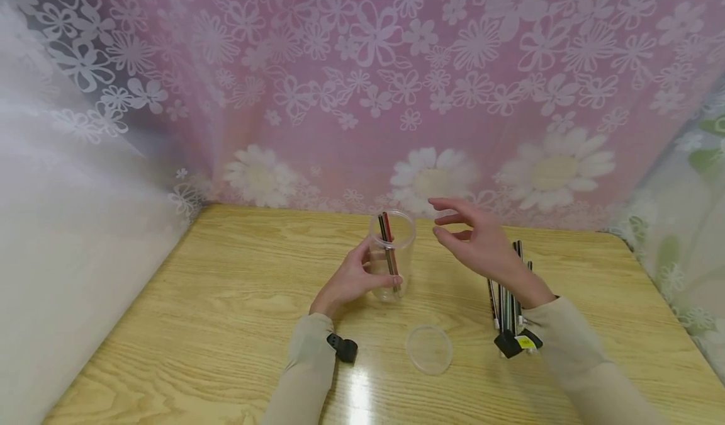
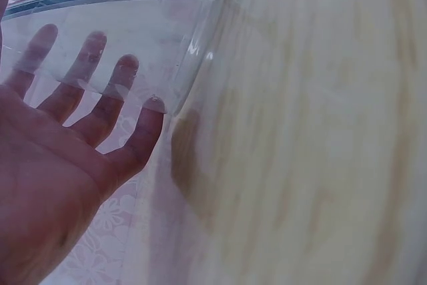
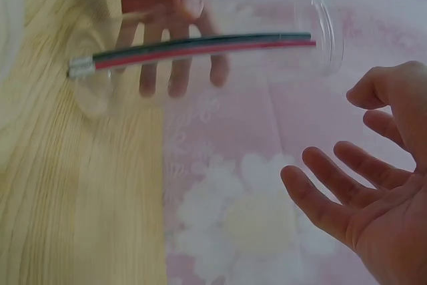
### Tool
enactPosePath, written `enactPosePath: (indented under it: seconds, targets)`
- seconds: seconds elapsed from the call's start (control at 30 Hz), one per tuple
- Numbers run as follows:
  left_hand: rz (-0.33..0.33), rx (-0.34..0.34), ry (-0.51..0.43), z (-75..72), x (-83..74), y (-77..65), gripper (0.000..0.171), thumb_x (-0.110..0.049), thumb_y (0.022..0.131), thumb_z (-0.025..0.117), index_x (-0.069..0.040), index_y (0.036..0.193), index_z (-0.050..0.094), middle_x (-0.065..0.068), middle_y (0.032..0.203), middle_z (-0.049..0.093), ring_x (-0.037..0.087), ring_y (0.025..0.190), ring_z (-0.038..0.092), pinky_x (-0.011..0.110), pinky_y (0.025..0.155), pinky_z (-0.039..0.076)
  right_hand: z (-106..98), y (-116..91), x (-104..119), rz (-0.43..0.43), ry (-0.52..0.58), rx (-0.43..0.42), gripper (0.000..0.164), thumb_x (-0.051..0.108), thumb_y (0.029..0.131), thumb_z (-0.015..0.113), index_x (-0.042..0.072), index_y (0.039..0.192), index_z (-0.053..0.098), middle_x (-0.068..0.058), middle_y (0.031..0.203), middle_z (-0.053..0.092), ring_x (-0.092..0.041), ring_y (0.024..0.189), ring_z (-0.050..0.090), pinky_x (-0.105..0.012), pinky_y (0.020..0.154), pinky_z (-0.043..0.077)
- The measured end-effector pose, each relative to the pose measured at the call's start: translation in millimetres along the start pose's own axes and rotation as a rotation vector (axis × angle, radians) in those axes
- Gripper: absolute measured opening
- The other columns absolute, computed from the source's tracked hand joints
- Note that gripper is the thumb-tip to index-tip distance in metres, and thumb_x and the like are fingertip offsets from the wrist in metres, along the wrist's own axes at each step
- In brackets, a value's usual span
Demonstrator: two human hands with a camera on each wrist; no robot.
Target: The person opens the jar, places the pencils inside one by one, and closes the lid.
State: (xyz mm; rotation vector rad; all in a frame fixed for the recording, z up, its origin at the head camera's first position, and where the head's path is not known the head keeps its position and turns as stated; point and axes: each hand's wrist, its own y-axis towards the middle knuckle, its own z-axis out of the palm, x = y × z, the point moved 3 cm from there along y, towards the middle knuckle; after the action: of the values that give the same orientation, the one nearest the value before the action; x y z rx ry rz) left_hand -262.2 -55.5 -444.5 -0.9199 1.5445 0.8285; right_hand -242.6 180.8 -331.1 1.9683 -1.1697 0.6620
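Observation:
My left hand [image 1: 351, 280] holds a clear plastic jar [image 1: 406, 261] upright on the table, thumb in front and fingers spread round its far side. Inside the jar lean a red pencil [image 3: 200, 51] and a dark pencil [image 3: 200, 40], their silver-ended tips at the bottom. The open mouth of the jar faces up. To the right of the rim, my right hand [image 1: 481, 242] hovers with loosely bent fingers, nothing between them. In the right wrist view, its fingers [image 3: 333, 175] stand apart from the jar.
A clear round lid [image 1: 429, 349] lies flat on the wooden table [image 1: 226, 324], in front of the jar. Several more pencils [image 1: 501, 305] lie in a bunch beneath my right forearm, partly hidden by it. A pink flowered curtain [image 1: 351, 97] hangs behind the table.

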Motion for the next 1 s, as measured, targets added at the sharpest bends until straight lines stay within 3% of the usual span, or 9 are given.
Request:
enactPosePath:
  seconds: [0.13,0.3,0.37,0.53,0.57,0.8,1.0]
  targets:
    - [-0.002,0.002,0.005,-0.1,0.8,1.0,0.072,-0.025,0.084,0.087,-0.043,0.143,0.05,0.006,0.15,0.052,0.026,0.134,0.057,0.047,0.105,0.052,-12,-10,-13,0.047,-0.022,-0.03,0.046,0.017,0.102,0.065,0.022,0.147,0.056,-0.013,0.141,0.058,-0.023,0.114,0.068,-0.014,0.082,0.055]
    - [-0.01,0.004,0.007,-0.1,0.3,1.0,0.073,-0.025,0.084,0.087,-0.044,0.144,0.05,0.008,0.151,0.052,0.027,0.133,0.057,0.049,0.106,0.052,-28,-22,-33,0.059,-0.102,-0.09,0.044,0.018,0.102,0.064,0.018,0.145,0.057,-0.016,0.136,0.063,0.008,0.101,0.062,-0.012,0.074,0.054]
    - [-0.014,-0.001,0.014,0.0,0.2,0.5,0.075,-0.026,0.084,0.087,-0.046,0.144,0.049,0.008,0.149,0.053,0.028,0.132,0.058,0.05,0.106,0.051,-34,-26,-43,0.072,-0.14,-0.108,0.044,0.018,0.102,0.064,0.016,0.145,0.057,-0.017,0.134,0.064,0.003,0.1,0.065,-0.015,0.07,0.054]
    - [-0.018,-0.011,0.031,-0.2,0.7,0.5,0.071,-0.028,0.084,0.087,-0.046,0.142,0.05,0.003,0.147,0.055,0.025,0.131,0.059,0.049,0.105,0.052,-45,-36,-66,0.16,-0.198,-0.112,0.045,0.022,0.103,0.061,0.012,0.147,0.054,-0.022,0.131,0.063,-0.041,0.107,0.068,-0.021,0.063,0.053]
    - [-0.018,-0.01,0.031,-0.3,0.7,0.6,0.07,-0.028,0.084,0.087,-0.046,0.141,0.051,0.001,0.146,0.055,0.024,0.132,0.058,0.048,0.105,0.052,-47,-37,-70,0.181,-0.206,-0.111,0.045,0.023,0.104,0.06,0.01,0.147,0.054,-0.024,0.131,0.063,-0.044,0.108,0.067,-0.022,0.062,0.053]
    - [-0.018,0.002,0.014,-0.3,-1.2,-1.4,0.07,-0.025,0.085,0.086,-0.042,0.143,0.052,-0.003,0.145,0.053,0.027,0.132,0.057,0.049,0.104,0.052,-61,-52,-97,0.308,-0.246,-0.151,0.044,0.028,0.104,0.056,0.006,0.142,0.056,-0.027,0.127,0.063,-0.047,0.11,0.065,-0.022,0.063,0.052]
    - [-0.023,-0.004,0.026,-0.8,-1.1,-2.0,0.07,-0.027,0.085,0.086,-0.042,0.144,0.051,-0.003,0.144,0.054,0.026,0.131,0.058,0.049,0.105,0.052,-71,-60,-121,0.395,-0.26,-0.153,0.046,0.029,0.104,0.054,0.002,0.142,0.054,-0.03,0.125,0.062,-0.052,0.111,0.063,-0.035,0.067,0.057]
